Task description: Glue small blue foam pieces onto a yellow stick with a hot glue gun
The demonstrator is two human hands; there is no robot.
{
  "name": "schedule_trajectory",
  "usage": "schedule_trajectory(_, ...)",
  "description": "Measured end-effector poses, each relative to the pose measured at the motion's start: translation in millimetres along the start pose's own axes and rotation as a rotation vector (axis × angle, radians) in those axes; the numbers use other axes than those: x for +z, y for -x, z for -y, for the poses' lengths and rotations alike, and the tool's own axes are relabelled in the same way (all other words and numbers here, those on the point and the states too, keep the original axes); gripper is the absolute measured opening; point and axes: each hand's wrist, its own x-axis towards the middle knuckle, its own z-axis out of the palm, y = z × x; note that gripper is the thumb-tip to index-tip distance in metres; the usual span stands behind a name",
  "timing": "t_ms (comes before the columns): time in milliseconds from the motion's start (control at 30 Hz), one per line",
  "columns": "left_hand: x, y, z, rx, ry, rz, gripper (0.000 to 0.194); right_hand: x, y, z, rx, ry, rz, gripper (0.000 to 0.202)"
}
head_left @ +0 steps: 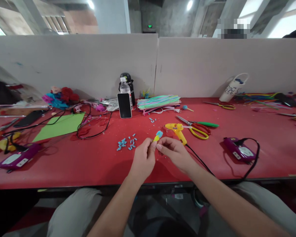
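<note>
My left hand [145, 156] pinches a small craft piece [159, 134], yellow at the base with a light blue fuzzy tip, between thumb and forefinger. Right beside it, the thumb and forefinger of my right hand [172, 149] are pressed together at the lower end of the piece; what they hold, if anything, is hidden. Short blue cut bits [122, 144] lie in small groups to the left of my hands. A yellow glue gun [177, 130] with a clear stick in its back rests just beyond my right hand, its black cord running under my forearm.
Scissors with red and yellow handles [198, 131] lie by a green-handled tool [207, 124]. A phone [124, 105] leans on bottles before a bundle of pastel pipe cleaners [158, 102]. Purple power strips [239, 149] sit at both sides; green paper [60, 126] lies left. A grey partition [76, 65] stands behind.
</note>
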Motion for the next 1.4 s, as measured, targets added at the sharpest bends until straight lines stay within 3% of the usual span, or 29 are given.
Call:
schedule_trajectory(133,-0.6,2,-4,-0.035,0.048,0.033,0.029,-3,1,-1,0.066,-0.102,0.075,0.027)
schedule_trajectory(267,-0.2,1,-4,-0.061,0.052,0.006,0.03,-7,-2,-1,0.063,0.001,0.035,0.026)
schedule_trajectory(500,-1.3,0,-5,-0.041,0.037,-0.048,0.027,-15,2,24,-0.093,0.34,0.02,0.018)
schedule_trajectory(633,-1.8,0,-3,-0.051,0.008,-0.064,0.025,-21,6,34,-0.208,0.465,-0.092,0.015)
schedule_trajectory(733,-1.2,0,-3,-0.048,-0.013,-0.059,0.026,-23,6,34,-0.263,0.488,-0.161,0.014)
schedule_trajectory(933,-1.0,0,-6,-0.028,-0.065,-0.034,0.024,-21,3,28,-0.303,0.531,-0.143,0.013)
schedule_trajectory(1400,-1.0,1,-8,-0.01,-0.076,-0.002,0.028,-23,2,26,-0.28,0.569,-0.183,0.017)
